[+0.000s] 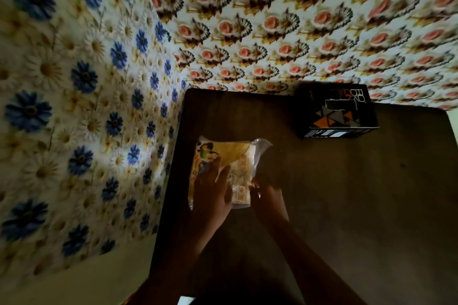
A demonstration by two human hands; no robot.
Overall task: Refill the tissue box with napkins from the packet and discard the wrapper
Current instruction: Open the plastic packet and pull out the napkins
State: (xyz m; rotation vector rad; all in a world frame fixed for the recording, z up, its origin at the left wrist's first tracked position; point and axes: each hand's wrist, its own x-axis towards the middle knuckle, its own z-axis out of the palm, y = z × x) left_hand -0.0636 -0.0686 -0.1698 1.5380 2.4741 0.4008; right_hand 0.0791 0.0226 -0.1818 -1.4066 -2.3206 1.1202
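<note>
A napkin packet (228,153) in a printed clear plastic wrapper lies on the dark wooden table (347,193), near its left edge. My left hand (210,188) rests flat on the packet's left half and holds it down. My right hand (266,193) pinches the wrapper at the packet's right side, where loose clear plastic (261,145) sticks up. A black tissue box (337,111) with orange and grey triangles stands at the table's far edge, well apart from both hands. Its slot on top looks dark.
Flower-patterned walls meet at the corner behind the table: blue and white daisies on the left (74,106), pink roses at the back (297,32). The table's left edge drops off beside the packet. A pale floor strip (74,287) shows at lower left.
</note>
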